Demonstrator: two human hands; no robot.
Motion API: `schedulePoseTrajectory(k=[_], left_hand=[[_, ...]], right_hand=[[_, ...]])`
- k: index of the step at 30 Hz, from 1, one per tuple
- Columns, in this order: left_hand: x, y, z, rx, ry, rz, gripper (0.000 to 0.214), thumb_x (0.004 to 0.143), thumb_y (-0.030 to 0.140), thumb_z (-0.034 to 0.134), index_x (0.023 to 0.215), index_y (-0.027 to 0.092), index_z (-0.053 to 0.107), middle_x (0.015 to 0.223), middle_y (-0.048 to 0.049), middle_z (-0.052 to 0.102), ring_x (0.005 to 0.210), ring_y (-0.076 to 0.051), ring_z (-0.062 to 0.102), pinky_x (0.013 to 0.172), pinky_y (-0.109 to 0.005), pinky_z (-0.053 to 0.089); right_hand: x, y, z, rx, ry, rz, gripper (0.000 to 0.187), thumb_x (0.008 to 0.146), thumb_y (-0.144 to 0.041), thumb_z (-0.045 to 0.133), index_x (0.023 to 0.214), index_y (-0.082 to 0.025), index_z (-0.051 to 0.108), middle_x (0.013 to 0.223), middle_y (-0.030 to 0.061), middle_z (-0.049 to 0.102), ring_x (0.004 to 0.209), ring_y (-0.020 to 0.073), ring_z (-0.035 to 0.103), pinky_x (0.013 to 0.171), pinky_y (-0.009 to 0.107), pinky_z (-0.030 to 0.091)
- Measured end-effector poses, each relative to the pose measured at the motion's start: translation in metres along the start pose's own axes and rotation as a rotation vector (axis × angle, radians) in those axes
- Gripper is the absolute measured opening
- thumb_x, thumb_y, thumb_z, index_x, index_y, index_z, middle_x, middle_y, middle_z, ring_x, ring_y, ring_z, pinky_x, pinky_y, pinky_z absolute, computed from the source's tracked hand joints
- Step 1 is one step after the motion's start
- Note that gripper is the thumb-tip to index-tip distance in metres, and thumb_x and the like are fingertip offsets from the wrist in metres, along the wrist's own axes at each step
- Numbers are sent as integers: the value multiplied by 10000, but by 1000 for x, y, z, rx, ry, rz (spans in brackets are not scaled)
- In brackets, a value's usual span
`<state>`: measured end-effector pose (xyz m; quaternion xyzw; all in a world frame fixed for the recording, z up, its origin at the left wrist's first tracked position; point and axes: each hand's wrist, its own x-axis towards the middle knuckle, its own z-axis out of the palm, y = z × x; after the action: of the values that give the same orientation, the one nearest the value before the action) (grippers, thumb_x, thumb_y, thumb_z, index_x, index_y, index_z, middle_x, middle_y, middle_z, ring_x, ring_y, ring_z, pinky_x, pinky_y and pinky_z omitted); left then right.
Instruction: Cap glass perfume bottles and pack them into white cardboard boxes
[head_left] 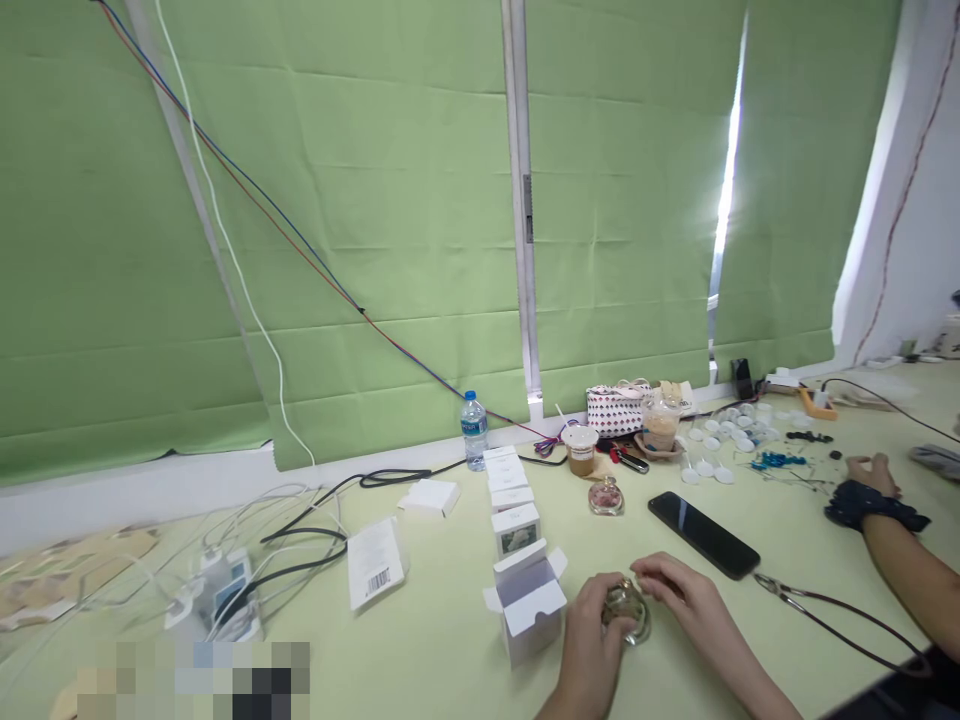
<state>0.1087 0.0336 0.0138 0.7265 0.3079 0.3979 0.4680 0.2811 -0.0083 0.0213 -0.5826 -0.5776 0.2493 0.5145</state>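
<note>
My left hand (589, 640) and my right hand (686, 600) are both closed around a small round glass perfume bottle (628, 612) with a gold cap, held just above the pale yellow-green table (420, 650). Left of my hands stands an open white carton (529, 600) with its flaps up. A row of small white boxes (510, 490) runs back from it. Another perfume bottle (606, 496), pinkish, sits farther back on the table.
A black phone (703, 534) lies right of my hands, with a dark cord (832, 612) beyond. Another person's arm with a dark scrunchie (874, 505) rests at right. Water bottle (473, 430), cups (581, 450), white caps (720, 440), cables (300, 540) and a flat barcoded box (375, 562) lie around.
</note>
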Motion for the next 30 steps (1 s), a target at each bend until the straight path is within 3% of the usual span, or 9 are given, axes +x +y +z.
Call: schedulePoseTrajectory(k=[4,8,14,30], left_hand=[[-1,-1,-1,34,-46,59,484,677,38,510,1095,235,657,1057,-39,686,1004,-203,613,904,-322,439],[-2,1,-1,65,-52,88,515,687,29,502,1126,249,657,1050,-39,687,1001,-198,618,899,-318,445],[-1,1,1,110,-42,96,491,707,46,525,1130,248,672,1019,-52,698,947,-208,626,865,-329,457],[-1,3,1,130,-16,67,504,715,51,541,1170,231,661,1012,-63,689,956,-207,631,869,-320,469]], right_hand=[[2,-8,-1,70,-20,-24,263,868,-419,543,910,-232,724,894,48,659,802,207,621,732,282,471],[3,-9,2,239,14,57,257,792,-450,646,896,-228,723,792,28,673,735,204,606,698,282,482],[6,1,5,311,76,151,343,740,-519,677,817,-193,747,662,27,677,652,196,595,634,279,485],[1,-14,12,274,163,134,318,687,-515,721,762,-212,781,734,37,690,671,192,609,657,258,516]])
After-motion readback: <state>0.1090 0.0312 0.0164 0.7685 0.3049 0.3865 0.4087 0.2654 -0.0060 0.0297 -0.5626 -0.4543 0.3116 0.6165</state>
